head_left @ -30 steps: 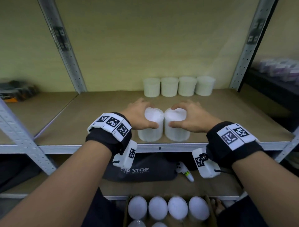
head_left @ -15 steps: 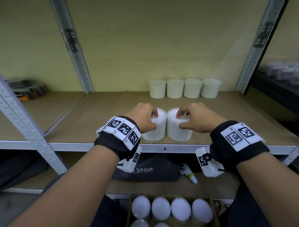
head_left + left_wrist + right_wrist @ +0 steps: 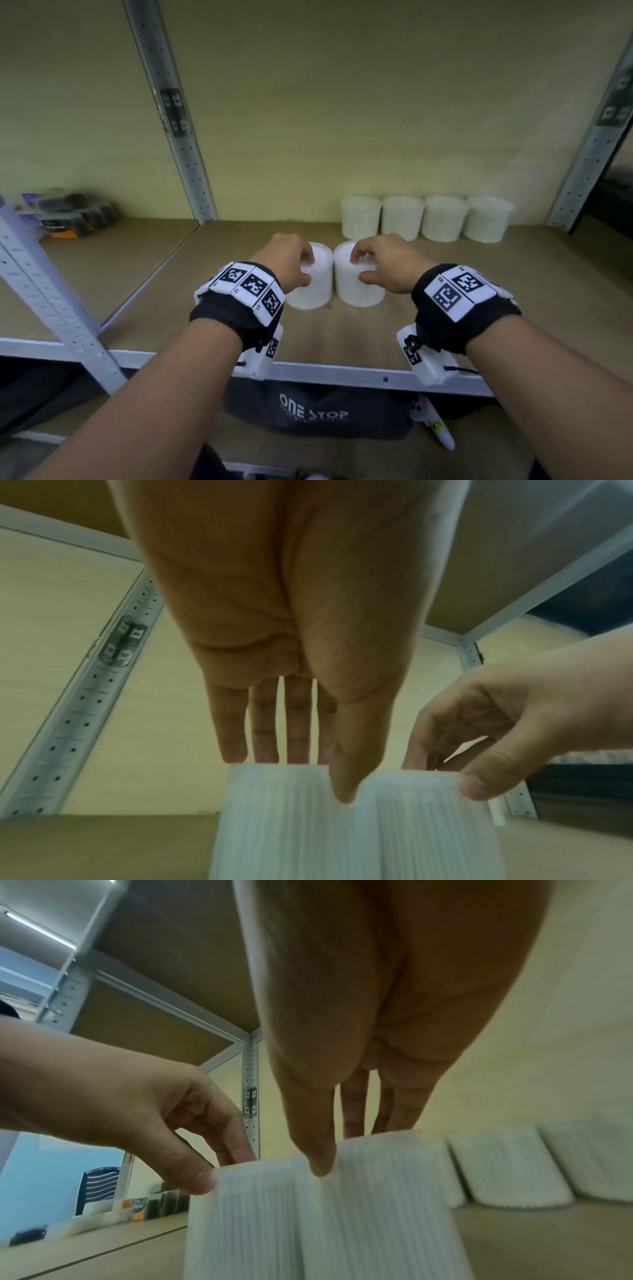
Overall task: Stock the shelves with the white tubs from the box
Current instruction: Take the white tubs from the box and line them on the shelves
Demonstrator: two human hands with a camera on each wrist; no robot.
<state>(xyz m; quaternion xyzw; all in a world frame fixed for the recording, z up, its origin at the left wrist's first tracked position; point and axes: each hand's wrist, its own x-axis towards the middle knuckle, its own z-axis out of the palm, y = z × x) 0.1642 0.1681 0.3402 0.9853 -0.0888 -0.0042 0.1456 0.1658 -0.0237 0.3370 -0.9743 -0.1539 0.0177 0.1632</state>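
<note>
Brown shelf board (image 3: 445, 308) ahead, four white tubs (image 3: 424, 219) lined against the wall. I see my left hand (image 3: 287, 263) gripping one tub (image 3: 313, 284) by its top, my right hand (image 3: 387, 263) gripping another (image 3: 356, 287); both tubs side by side mid-shelf.

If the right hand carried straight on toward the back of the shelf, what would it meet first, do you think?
Probably the back row of tubs. The right hand, gripping its tub, points roughly at the row's left end, though depth is hard to judge.
</note>
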